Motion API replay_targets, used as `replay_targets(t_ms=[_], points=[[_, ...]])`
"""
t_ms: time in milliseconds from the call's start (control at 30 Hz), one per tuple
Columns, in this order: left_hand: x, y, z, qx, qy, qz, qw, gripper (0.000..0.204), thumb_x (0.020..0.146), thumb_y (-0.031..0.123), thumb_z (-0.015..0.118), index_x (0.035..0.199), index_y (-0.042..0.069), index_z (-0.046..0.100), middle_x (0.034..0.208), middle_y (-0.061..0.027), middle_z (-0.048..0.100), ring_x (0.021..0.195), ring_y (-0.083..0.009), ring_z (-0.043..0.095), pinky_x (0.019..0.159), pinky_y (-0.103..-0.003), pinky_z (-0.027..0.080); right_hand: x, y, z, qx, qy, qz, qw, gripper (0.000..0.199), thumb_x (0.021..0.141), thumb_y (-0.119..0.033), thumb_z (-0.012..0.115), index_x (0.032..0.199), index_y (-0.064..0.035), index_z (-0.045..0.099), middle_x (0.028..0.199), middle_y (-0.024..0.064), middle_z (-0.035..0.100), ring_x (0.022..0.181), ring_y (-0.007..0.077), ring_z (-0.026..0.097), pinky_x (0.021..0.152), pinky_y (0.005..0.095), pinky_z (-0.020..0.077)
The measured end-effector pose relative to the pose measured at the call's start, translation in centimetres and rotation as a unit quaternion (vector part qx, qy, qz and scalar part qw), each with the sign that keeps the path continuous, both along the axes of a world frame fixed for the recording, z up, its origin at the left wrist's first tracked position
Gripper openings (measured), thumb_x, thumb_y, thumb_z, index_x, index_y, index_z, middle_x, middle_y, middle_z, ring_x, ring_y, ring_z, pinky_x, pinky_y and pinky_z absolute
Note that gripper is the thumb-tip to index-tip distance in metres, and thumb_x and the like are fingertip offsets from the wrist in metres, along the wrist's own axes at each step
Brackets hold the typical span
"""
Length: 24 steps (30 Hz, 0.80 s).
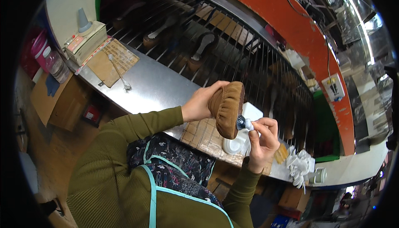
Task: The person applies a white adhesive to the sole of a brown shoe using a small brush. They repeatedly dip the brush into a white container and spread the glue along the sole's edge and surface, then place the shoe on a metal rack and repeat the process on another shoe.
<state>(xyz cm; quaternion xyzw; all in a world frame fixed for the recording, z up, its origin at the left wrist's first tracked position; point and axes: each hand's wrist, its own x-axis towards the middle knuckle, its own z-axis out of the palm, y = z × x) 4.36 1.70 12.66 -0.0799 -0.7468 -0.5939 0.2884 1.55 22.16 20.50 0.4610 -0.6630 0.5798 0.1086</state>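
A brown soft shoe (pixel 228 113), its upper gathered in pleats around the edge, is tilted up on its side above the workbench. My left hand (pixel 200 105) grips it from the left, with the fingers partly hidden behind it. From the right, my right hand (pixel 263 140) pinches a small brush (pixel 241 123) with dark bristles and a pale handle. The bristles meet the shoe's underside edge. Below the brush, a white round container (pixel 234 145) rests on the bench, and a white plastic container (pixel 252 111) is partly hidden behind my right hand.
Beyond the metal bench (pixel 143 76) runs a rack of bars (pixel 174 59) carrying several dark shoes. At left lie a cardboard sheet (pixel 104 68) with a stick on it, and a box bearing a grey cone (pixel 83 23). Crumpled white cloth (pixel 300 163) lies at right.
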Motion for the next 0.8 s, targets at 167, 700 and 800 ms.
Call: replay_targets(t_ms=[167,700,800], points=[[1.8,-0.2,1.9,0.018,-0.045,-0.056,0.997,0.085,0.063,0.005,0.083,0.133,0.008,0.036,0.115,-0.0157,0.063,0.110,-0.0307,0.060,0.091,-0.037,0.050,-1.0,-2.0,1.3,-0.026,0.026,0.034,0.999,0.019,0.075,0.005,0.070,0.094,0.0007,0.070,0.095,0.0095,0.054,0.079,0.0144,0.055,0.064,0.0224,0.0449],[5.2,-0.7,3.1,0.191,-0.286,-0.464,0.816,0.077,0.065,-0.006,0.080,0.130,-0.005,0.039,0.125,-0.0158,0.056,0.117,-0.0233,0.054,0.102,-0.037,0.044,-5.1,-4.1,3.9,0.044,0.043,0.178,0.982,0.021,0.065,-0.001,0.077,0.086,-0.0039,0.075,0.091,0.0090,0.058,0.080,0.0161,0.057,0.065,0.0258,0.0473],[5.9,-0.7,3.2,0.214,-0.335,-0.469,0.789,0.075,0.064,-0.006,0.081,0.129,-0.005,0.043,0.124,-0.0154,0.058,0.116,-0.0225,0.054,0.103,-0.037,0.043,-5.0,-4.4,2.2,0.011,0.005,0.051,0.999,0.022,0.068,0.005,0.073,0.089,-0.0010,0.073,0.093,0.0086,0.058,0.080,0.0160,0.058,0.066,0.0255,0.0471]])
